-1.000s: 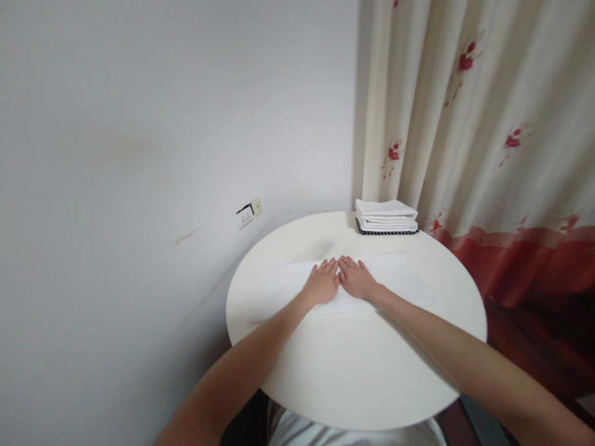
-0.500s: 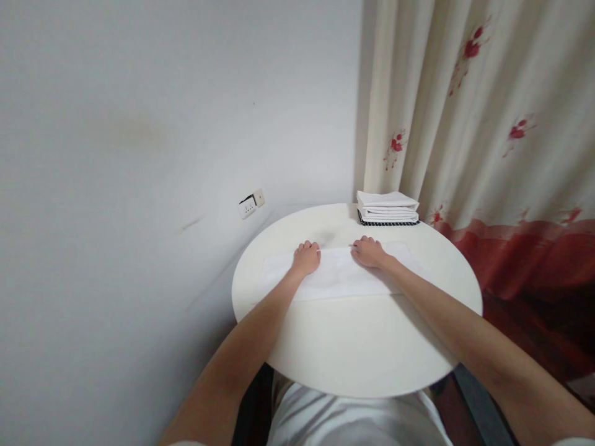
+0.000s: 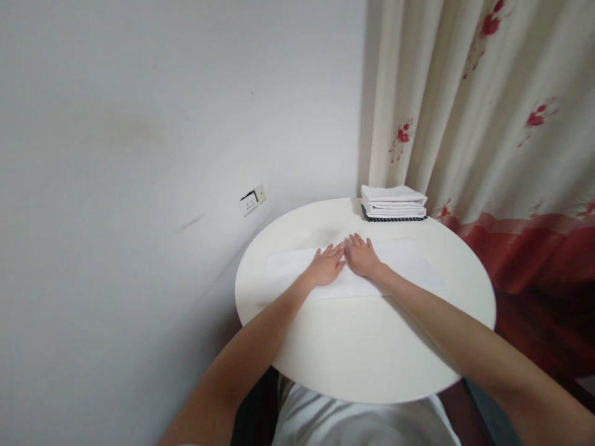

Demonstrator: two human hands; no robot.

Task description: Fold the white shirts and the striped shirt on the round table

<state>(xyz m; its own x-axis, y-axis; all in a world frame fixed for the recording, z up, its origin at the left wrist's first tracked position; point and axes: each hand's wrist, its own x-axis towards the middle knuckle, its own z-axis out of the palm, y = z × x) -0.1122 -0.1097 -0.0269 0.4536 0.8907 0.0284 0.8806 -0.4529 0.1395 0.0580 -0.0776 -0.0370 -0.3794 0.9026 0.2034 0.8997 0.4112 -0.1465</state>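
Observation:
A long white folded cloth (image 3: 409,263) lies flat across the round white table (image 3: 372,347). My left hand (image 3: 326,267) rests palm down on the cloth's middle, fingers stretched out. My right hand (image 3: 361,256) lies flat beside it, fingers spread, the two hands almost touching at the fingertips. Neither hand holds anything.
A stack of folded white cloths (image 3: 393,202) sits on a dark dotted piece at the table's far edge, close to a cream curtain with red flowers (image 3: 488,124). A grey wall with a socket (image 3: 251,201) stands to the left. My white shirt shows below the table.
Half a second ago my hands were apart at the cloth's far edge with fingers curled. They have come back together at the middle, flat and open.

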